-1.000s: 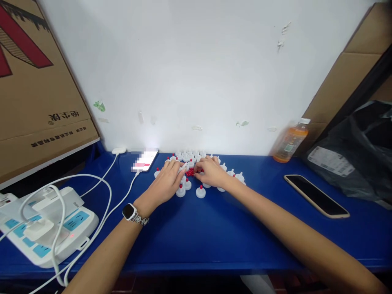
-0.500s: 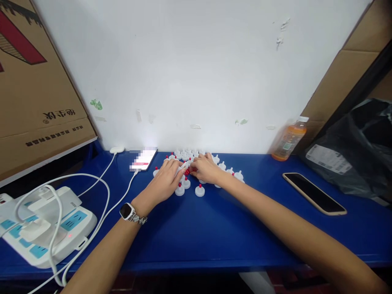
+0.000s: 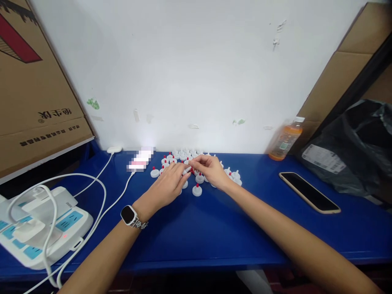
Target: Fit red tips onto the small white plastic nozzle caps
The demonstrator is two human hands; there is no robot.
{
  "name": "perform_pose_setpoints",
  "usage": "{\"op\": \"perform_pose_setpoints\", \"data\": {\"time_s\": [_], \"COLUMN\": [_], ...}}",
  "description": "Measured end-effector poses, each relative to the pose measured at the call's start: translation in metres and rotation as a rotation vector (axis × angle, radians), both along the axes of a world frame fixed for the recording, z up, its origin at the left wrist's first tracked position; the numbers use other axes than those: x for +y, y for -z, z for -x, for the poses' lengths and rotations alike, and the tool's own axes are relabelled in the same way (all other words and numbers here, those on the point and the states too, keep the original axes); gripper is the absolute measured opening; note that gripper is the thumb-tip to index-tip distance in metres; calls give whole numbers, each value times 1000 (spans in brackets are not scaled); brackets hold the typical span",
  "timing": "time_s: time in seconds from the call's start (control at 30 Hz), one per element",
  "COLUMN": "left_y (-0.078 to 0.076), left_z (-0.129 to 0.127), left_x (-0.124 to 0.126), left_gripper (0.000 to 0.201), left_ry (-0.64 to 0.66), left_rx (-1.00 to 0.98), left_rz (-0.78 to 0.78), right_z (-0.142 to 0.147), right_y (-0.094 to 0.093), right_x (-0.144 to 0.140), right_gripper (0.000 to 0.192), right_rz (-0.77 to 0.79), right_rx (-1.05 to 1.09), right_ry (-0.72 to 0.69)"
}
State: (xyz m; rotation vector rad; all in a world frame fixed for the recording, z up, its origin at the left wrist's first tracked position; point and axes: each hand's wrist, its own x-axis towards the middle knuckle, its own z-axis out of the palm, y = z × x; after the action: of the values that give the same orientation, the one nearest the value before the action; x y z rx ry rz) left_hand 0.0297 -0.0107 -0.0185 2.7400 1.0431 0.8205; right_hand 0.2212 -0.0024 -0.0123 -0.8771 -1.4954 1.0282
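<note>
Near the white wall (image 3: 196,65) at the back of the blue worktop (image 3: 199,232) lies a cluster of small white caps (image 3: 197,190), several with red tips, and the left hand (image 3: 167,185) and right hand (image 3: 211,169) meet over it. Their fingertips pinch together on one small white piece (image 3: 187,169) with red beside it, though each grip is too small to tell apart. An orange drink bottle (image 3: 284,139) stands capped against the wall, a dark phone (image 3: 309,192) lies right of the caps, and a power strip (image 3: 39,228) with white cables sits left.

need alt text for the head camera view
Two bare hands, left hand and right hand, meet over a cluster of small white caps with red tips on a blue table. A dark phone and orange bottle sit right, a power strip left.
</note>
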Motion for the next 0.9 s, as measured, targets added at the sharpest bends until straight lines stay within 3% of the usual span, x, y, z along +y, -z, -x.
{"op": "perform_pose_setpoints", "data": {"time_s": [0.2,0.5,0.67,0.77,0.9], "left_y": [0,6,-1,-6,-8], "left_z": [-4,-11,1,13,20], "left_x": [-4,-3,4,10,14], "left_gripper": [39,47,58,41,29], "left_ry": [-34,-36,-106,-156,-142], "left_rx": [-33,-79,-109,-114,-52], "left_rz": [-19,-69,-39,-34,-6], "right_z": [2,15,-1,-9,-9], "right_y": [2,4,-3,-2,0], "right_x": [-4,-9,-1,2,2], "right_gripper": [39,41,26,13,6], "right_rz": [52,-49,-180,-219,-298], "right_rx": [117,130,-174,-488,-820], "right_ry": [57,132,183,189,85]}}
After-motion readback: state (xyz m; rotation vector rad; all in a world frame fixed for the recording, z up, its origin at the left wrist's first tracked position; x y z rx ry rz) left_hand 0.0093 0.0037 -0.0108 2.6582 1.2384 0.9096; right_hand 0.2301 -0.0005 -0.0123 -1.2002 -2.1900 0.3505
